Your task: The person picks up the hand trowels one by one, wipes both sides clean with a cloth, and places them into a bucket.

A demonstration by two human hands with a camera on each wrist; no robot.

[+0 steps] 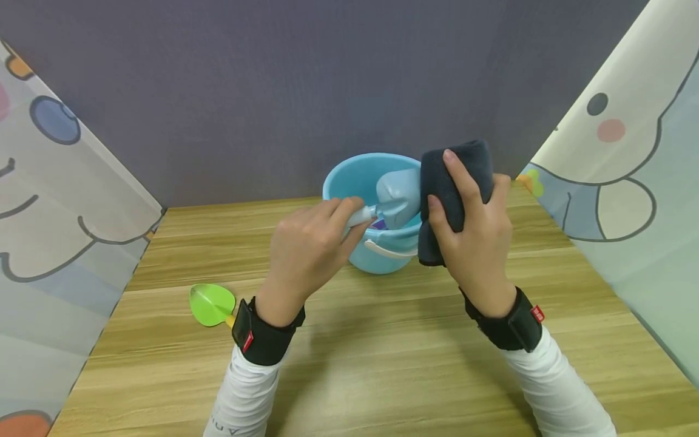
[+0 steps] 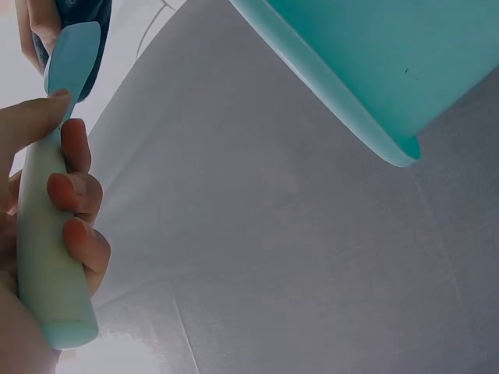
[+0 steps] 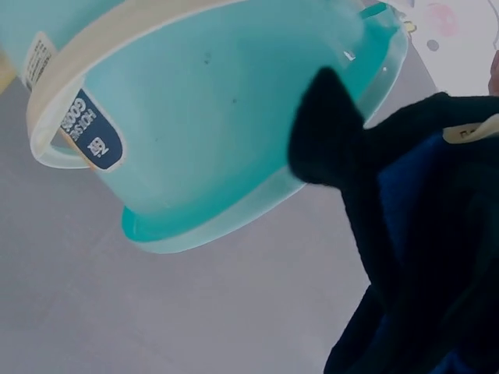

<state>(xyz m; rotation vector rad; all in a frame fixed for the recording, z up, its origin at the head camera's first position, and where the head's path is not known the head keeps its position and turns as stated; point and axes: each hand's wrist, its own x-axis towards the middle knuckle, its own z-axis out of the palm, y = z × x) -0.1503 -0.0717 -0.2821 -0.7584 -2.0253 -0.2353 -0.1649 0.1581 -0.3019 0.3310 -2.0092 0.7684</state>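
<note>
My left hand [image 1: 314,243] grips the pale handle of a light blue toy shovel [image 1: 400,194], its blade pointing right over the mouth of a light blue bucket [image 1: 377,262]. In the left wrist view, fingers and thumb wrap the shovel handle [image 2: 51,257]. My right hand [image 1: 475,230] holds a dark folded cloth [image 1: 435,176] at the bucket's right side, thumb and fingers spread across it. The shovel blade's right edge meets the cloth in the head view. Dark folds of the cloth [image 3: 460,226] fill the right part of the right wrist view.
A green toy shovel [image 1: 212,303] with a yellow handle lies on the wooden table [image 1: 382,364] at the left, partly behind my left wrist. Something purple [image 1: 379,224] shows inside the bucket. A grey panel [image 1: 273,91] stands behind, with cartoon-printed sheets at both sides.
</note>
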